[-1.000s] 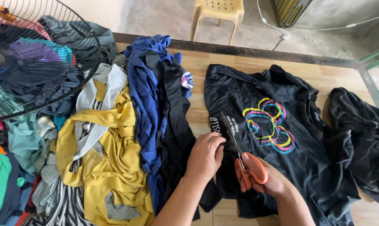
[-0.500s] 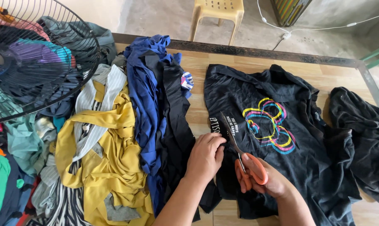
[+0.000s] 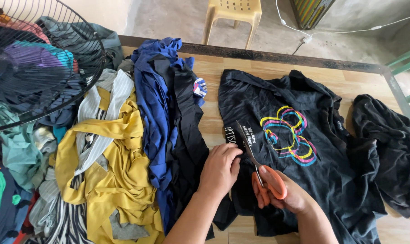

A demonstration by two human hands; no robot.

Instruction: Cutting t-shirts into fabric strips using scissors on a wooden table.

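A black T-shirt (image 3: pixel 304 108) with a multicoloured outline print lies spread on the wooden table (image 3: pixel 214 72). My right hand (image 3: pixel 286 194) grips orange-handled scissors (image 3: pixel 259 171), their blades pointing up and left into the shirt's left edge. My left hand (image 3: pixel 220 169) presses flat on the black cloth just left of the blades, fingers curled onto the fabric beside a white-lettered patch.
A pile of blue, black, yellow and striped garments (image 3: pixel 123 149) fills the table's left half. A fan with a wire guard (image 3: pixel 28 58) stands at the far left. Another black garment (image 3: pixel 386 149) lies at the right edge. A yellow plastic chair (image 3: pixel 234 16) stands beyond the table.
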